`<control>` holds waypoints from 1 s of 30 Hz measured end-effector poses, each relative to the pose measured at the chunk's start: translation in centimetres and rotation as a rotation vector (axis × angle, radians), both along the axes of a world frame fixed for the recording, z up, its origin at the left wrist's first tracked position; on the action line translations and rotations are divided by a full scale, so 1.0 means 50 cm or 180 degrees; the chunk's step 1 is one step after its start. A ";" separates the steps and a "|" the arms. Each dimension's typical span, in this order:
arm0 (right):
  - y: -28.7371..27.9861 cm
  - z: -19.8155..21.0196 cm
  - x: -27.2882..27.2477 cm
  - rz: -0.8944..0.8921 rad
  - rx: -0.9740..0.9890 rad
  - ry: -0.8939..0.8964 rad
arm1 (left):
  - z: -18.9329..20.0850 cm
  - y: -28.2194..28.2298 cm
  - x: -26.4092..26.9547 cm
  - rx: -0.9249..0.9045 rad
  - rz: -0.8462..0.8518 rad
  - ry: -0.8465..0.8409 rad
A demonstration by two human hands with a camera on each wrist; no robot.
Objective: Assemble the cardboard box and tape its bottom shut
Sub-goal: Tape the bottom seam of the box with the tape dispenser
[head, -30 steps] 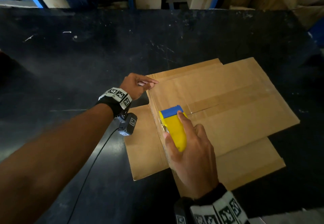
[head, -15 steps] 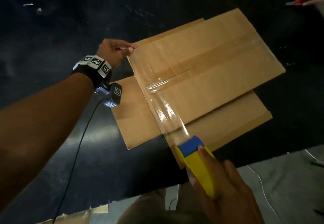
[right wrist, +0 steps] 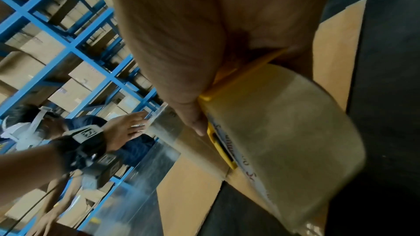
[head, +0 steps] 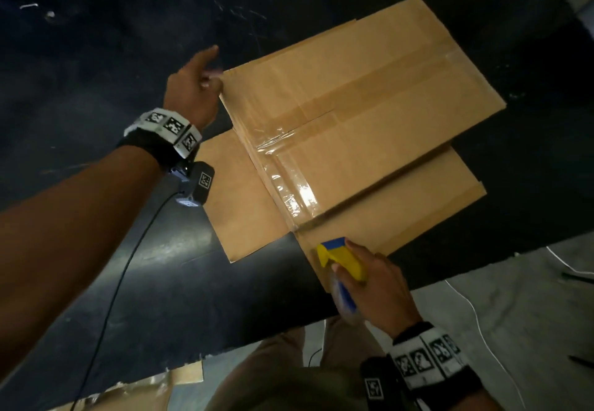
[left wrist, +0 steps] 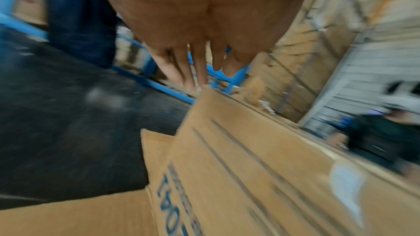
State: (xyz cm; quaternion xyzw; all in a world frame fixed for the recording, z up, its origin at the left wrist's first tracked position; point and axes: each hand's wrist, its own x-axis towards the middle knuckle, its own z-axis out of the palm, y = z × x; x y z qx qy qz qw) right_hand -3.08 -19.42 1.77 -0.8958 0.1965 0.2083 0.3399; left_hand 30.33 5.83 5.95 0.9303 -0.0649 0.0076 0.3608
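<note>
Flattened brown cardboard box (head: pixel 360 114) lying on the black counter (head: pixel 96 57), shiny clear tape (head: pixel 289 192) along its near-left edge. Left hand (head: pixel 193 89) at the far-left corner of the box, fingers (left wrist: pixel 200 71) straight and spread, tips touching the cardboard edge (blurred). Right hand (head: pixel 376 285) clamped round a yellow and blue tape dispenser (head: pixel 342 261) at the near edge of the lower flap, clear roll (right wrist: pixel 284 141) beneath the palm.

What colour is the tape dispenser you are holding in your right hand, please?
The tape dispenser is yellow with a blue front piece, clearest in the head view.
</note>
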 end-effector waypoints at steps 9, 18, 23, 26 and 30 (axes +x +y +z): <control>-0.035 0.053 0.024 -0.0316 0.0253 -0.0342 | 0.022 -0.109 -0.320 0.0378 -0.2324 -0.0476; -0.064 0.077 0.039 -0.0425 0.0656 -0.0491 | 0.006 -0.090 -0.318 0.1126 -0.2359 -0.0357; -0.124 0.051 0.050 -0.0435 0.0844 -0.0505 | 0.026 -0.028 -0.272 0.1445 -0.1944 -0.0359; -0.179 0.034 0.058 -0.0804 0.0766 -0.0371 | 0.027 -0.011 -0.265 0.1681 -0.1749 -0.0307; -0.285 -0.005 0.055 -0.1598 0.0754 -0.0543 | 0.030 -0.090 -0.281 0.1236 -0.1544 -0.0468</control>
